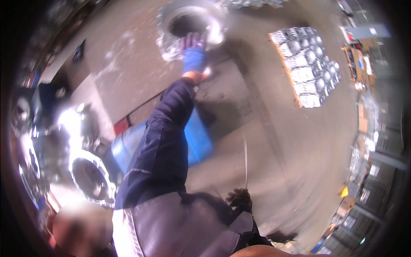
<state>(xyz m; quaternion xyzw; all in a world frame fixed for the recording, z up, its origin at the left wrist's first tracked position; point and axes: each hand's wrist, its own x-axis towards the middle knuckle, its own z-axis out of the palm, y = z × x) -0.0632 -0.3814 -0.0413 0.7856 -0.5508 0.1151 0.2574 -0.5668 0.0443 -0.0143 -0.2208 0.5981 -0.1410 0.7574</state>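
Note:
My left arm reaches far forward in a dark sleeve. My left hand (193,46), in a purple glove with a blue cuff, lies on the near rim of a large ring-shaped metal casting (216,21). Its fingers are stretched out toward the round opening and are slightly blurred. My right hand (239,198), in a black glove, is low and close to my body. A thin pale line (245,158) runs up from it over the floor; I cannot tell whether the fingers hold it.
A blue box-like thing (199,139) shows behind my left arm. Another ring casting (77,171) stands among shiny metal at left, near a person (83,229). A pallet of silvery castings (304,66) stands at right, with shelving and boxes (363,118) beyond.

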